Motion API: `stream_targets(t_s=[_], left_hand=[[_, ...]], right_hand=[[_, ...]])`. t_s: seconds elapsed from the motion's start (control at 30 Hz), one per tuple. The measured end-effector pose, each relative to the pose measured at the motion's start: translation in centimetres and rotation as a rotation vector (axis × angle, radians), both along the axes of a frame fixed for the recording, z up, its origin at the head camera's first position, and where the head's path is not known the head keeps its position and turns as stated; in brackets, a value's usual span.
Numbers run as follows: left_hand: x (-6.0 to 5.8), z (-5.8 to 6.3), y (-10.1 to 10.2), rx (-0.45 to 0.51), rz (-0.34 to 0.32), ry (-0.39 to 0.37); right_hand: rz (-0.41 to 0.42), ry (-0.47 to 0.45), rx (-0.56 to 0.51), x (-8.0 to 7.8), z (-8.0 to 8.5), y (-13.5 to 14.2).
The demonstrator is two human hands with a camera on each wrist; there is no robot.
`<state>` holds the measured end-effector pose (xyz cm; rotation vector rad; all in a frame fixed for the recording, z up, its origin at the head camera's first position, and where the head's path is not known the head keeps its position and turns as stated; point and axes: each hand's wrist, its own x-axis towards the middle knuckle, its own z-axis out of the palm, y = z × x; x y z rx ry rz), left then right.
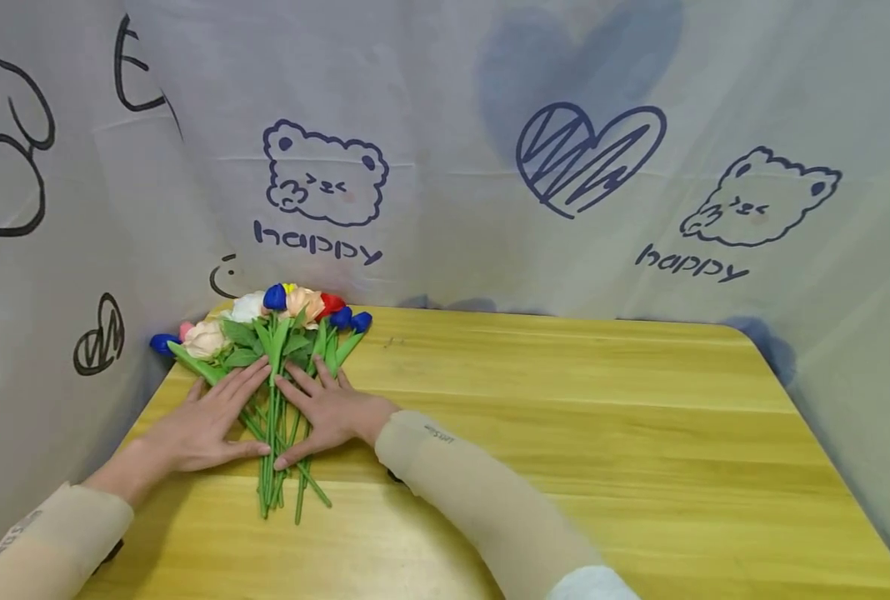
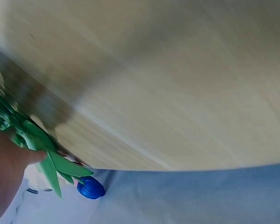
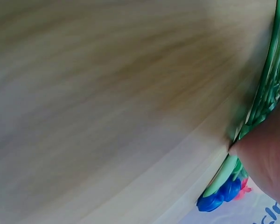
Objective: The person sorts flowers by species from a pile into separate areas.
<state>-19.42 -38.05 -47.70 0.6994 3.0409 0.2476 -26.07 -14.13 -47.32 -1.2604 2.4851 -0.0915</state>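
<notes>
A bunch of artificial flowers lies at the table's left side, its heads toward the back edge. Among the heads are a blue tulip (image 1: 275,297), a white flower (image 1: 246,307), a peach flower (image 1: 304,306) and a red flower (image 1: 331,305). Green stems (image 1: 267,492) point toward the front. My left hand (image 1: 201,425) spreads over the bunch's left side, fingers extended on leaves and stems. From the right, my right hand (image 1: 336,412) touches the stems with spread fingers. Both thumbs lie near each other over the stems. In the left wrist view, a blue bud (image 2: 90,187) sits past the fingertips.
The yellow wood-grain table (image 1: 565,417) extends right of the bunch. White cloth (image 1: 452,208) with drawn bears and hearts hangs along the back and both sides, close to the table edges. Some flower heads reach the cloth at the left back corner.
</notes>
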Motion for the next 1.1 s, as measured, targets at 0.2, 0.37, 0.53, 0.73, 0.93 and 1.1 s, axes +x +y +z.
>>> stream_targets(t_s=[0.2, 0.37, 0.53, 0.73, 0.93, 1.1], left_hand=[[0.2, 0.3, -1.1, -0.023, 0.004, 0.003], [0.1, 0.3, -1.1, -0.028, -0.005, 0.022], [0.1, 0.3, -0.9, -0.042, -0.007, 0.030], [0.2, 0.3, -0.7, -0.050, -0.002, 0.028], [0.4, 0.4, -0.6, -0.056, 0.006, 0.028], [0.7, 1.0, -0.5, -0.036, 0.047, 0.032]], right_hand=[[-0.014, 0.020, 0.017, 0.1, -0.1, -1.2], [-0.020, 0.043, 0.001, -0.1, -0.3, -1.1], [-0.011, 0.064, -0.012, -0.1, -0.6, -0.9], [-0.012, 0.104, 0.004, -0.1, -0.7, -0.7], [-0.010, 0.091, -0.023, -0.1, -0.8, -0.3], [-0.014, 0.041, -0.103, -0.3, -0.6, 0.5]])
